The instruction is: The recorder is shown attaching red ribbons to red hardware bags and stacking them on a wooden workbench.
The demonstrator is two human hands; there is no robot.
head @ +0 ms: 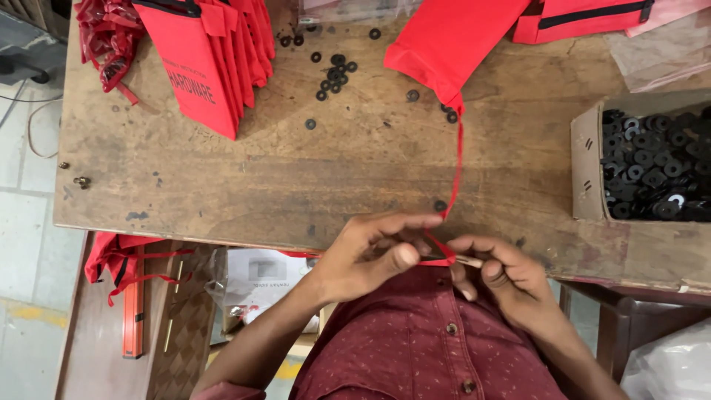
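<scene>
My left hand (370,255) and right hand (511,278) meet at the near edge of the table (222,185), low in the centre of the frame. Both are pinched narrow on the end of a red drawstring (458,159): my left thumb and fingers close around it, and my right fingers grip a thin pale stick (468,260) that touches the string's end. From my fingers the drawstring runs straight up the frame to a red pouch (444,41) lying at top centre. Small black washers (335,74) are scattered on the wood just left of that pouch, one more (440,205) beside the string near my left fingertips. A stack of red pouches (211,55) sits at upper left, and at the right edge an open box (589,167) holds many washers.
</scene>
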